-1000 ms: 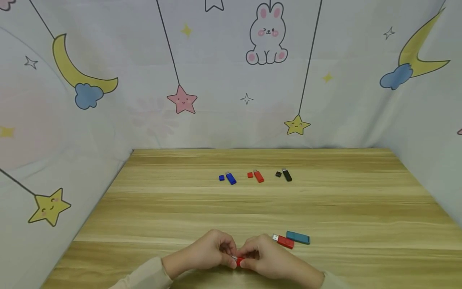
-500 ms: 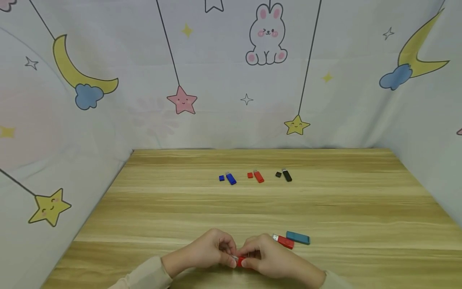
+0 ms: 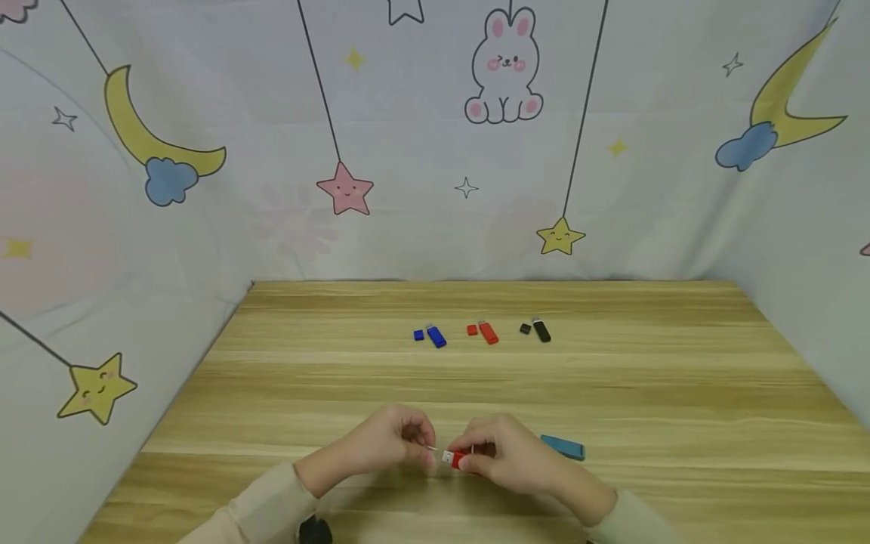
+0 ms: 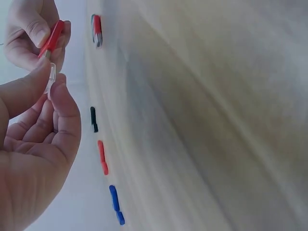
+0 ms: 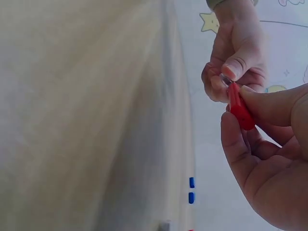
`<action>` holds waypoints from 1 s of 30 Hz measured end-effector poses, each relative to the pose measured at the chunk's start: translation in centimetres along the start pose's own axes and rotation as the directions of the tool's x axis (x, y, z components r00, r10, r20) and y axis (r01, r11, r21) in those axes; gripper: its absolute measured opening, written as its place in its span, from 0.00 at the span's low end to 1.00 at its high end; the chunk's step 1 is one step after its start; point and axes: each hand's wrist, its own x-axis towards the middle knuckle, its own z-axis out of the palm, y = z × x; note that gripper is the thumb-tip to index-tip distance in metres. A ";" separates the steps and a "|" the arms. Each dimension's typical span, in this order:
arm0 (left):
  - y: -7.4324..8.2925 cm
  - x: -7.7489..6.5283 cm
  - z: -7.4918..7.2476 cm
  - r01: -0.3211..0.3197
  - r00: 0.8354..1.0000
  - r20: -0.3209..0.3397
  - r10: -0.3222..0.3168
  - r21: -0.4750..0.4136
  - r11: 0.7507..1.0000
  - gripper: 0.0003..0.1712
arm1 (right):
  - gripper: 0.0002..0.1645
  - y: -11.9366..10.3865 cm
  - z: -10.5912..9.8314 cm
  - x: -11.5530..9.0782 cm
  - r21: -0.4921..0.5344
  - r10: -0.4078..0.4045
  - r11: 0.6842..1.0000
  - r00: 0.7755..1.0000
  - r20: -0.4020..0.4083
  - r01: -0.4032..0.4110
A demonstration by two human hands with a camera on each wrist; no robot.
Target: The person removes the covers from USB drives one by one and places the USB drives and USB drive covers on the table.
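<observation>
My right hand pinches a red USB flash drive between thumb and fingers, its metal plug pointing left. Facing it, my left hand pinches a small clear plastic cap. A narrow gap separates cap and plug in the head view. Both hands are held above the table. Behind the right hand lies a teal USB flash drive. Beside that one, a second red USB flash drive shows in the left wrist view; the right hand hides it in the head view.
Toward the back of the wooden table lie a blue drive, a red drive and a black drive, each with its cap off at its left. A patterned cloth hangs behind. Something dark shows beneath the left sleeve.
Both hands have moved up and forward from near the table's front. The clear cap has come away from the red drive's plug. The right hand now covers the second red drive.
</observation>
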 end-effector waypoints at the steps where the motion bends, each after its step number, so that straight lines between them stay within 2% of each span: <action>1: 0.0 0.1 -0.3 0.007 1.000 -0.012 -0.007 0.012 1.000 0.07 | 0.09 0.0 -0.3 0.2 -0.016 0.006 1.000 1.000 -0.015 -0.006; 5: 0.1 0.6 -1.6 0.025 0.999 -0.044 -0.025 0.010 1.000 0.06 | 0.10 -0.1 -1.4 1.2 -0.061 0.038 0.997 0.996 -0.079 -0.043; 9: 0.3 1.1 -2.8 0.012 0.996 -0.085 -0.014 -0.029 1.000 0.05 | 0.10 -0.3 -2.5 2.3 -0.088 0.064 0.993 0.987 -0.145 -0.077; 16: 0.4 2.3 -4.3 -0.020 0.988 -0.154 0.018 -0.016 1.000 0.06 | 0.09 -0.6 -3.5 4.3 -0.121 0.067 0.988 0.974 -0.216 -0.095; 22: 0.0 3.6 -4.8 0.029 0.980 -0.197 -0.027 0.004 1.000 0.05 | 0.09 0.0 -3.7 5.9 -0.078 0.143 0.983 0.960 -0.241 -0.166; 30: -1.2 4.9 -5.3 0.081 0.962 -0.257 -0.089 -0.041 0.996 0.08 | 0.08 0.7 -3.4 8.0 -0.043 0.235 0.966 0.935 -0.267 -0.256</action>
